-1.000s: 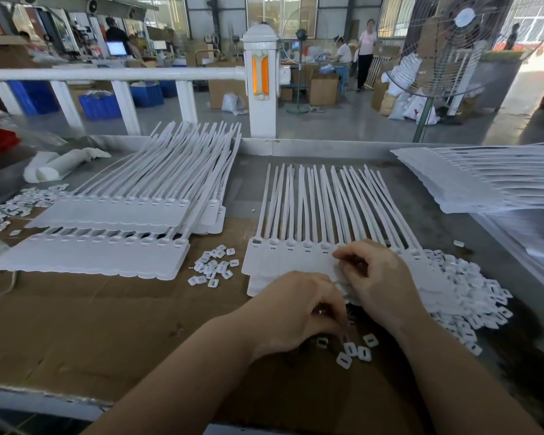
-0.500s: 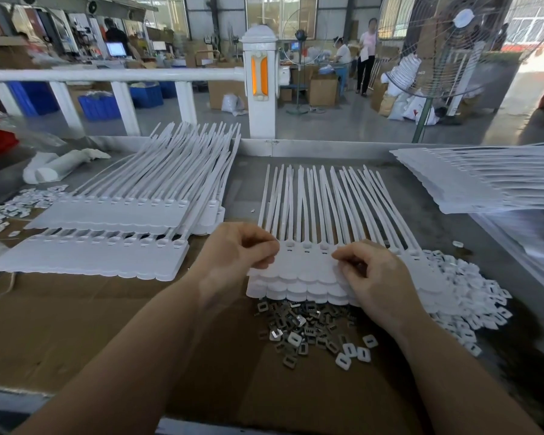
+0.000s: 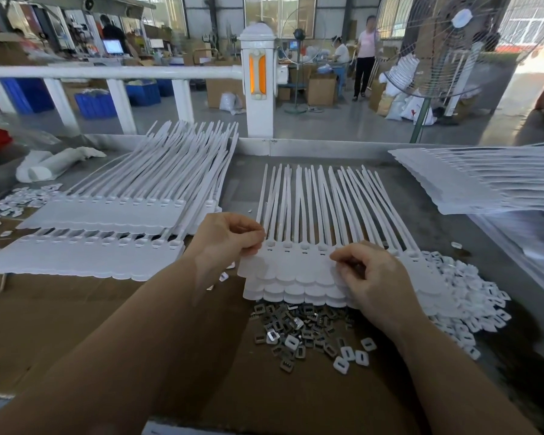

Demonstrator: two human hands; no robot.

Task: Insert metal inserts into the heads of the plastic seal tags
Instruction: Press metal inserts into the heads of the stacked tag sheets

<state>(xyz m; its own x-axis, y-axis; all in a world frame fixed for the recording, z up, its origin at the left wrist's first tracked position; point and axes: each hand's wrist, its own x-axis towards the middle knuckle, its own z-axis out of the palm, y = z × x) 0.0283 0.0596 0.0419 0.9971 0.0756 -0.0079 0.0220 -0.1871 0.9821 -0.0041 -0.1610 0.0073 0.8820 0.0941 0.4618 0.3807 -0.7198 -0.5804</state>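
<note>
The tags (image 3: 299,268) lie mid-bench, heads toward the person, straps running away. Left hand (image 3: 230,237) pinches the top sheet's left corner; right hand (image 3: 369,274) curls on its heads. Inserts (image 3: 296,324) sit just nearer, closest to the right hand.

A factory assembly hall: a cardboard-covered workbench (image 3: 76,324) carries stacked sheets of white seal tags (image 3: 101,211); beyond a white railing (image 3: 107,72) lie concrete floor, blue crates (image 3: 95,105), cartons (image 3: 321,89), a standing fan (image 3: 453,42), and what seem other workers at distant benches.
</note>
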